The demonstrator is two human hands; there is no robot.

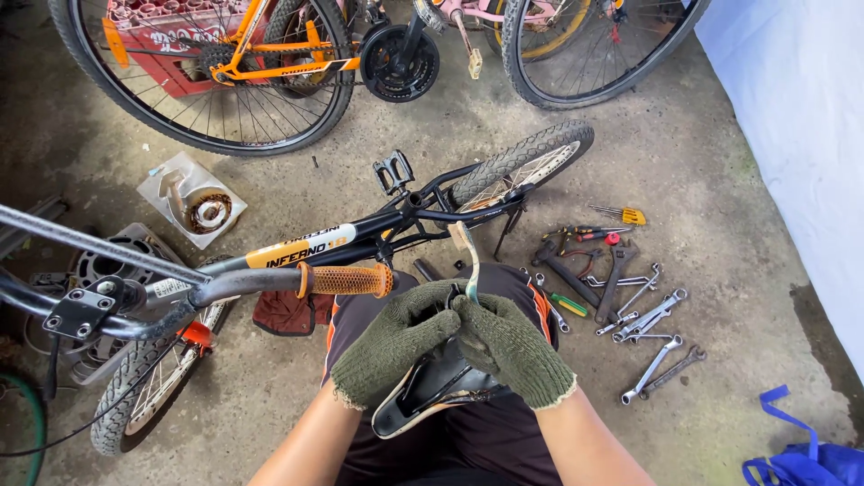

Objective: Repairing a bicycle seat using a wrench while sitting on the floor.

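Concrete floor, spanners at 3 o'clock: gloved left hand (400, 337) and right hand (513, 346) both pinch a metal tool (470, 261) over upturned black saddle (432, 387), apparently mid clamp-adjustment; steady leverage next.

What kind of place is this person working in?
Probably a small bicycle repair spot: a black bike lies on the concrete floor, spanners are spread beside it, and more bicycles stand behind.
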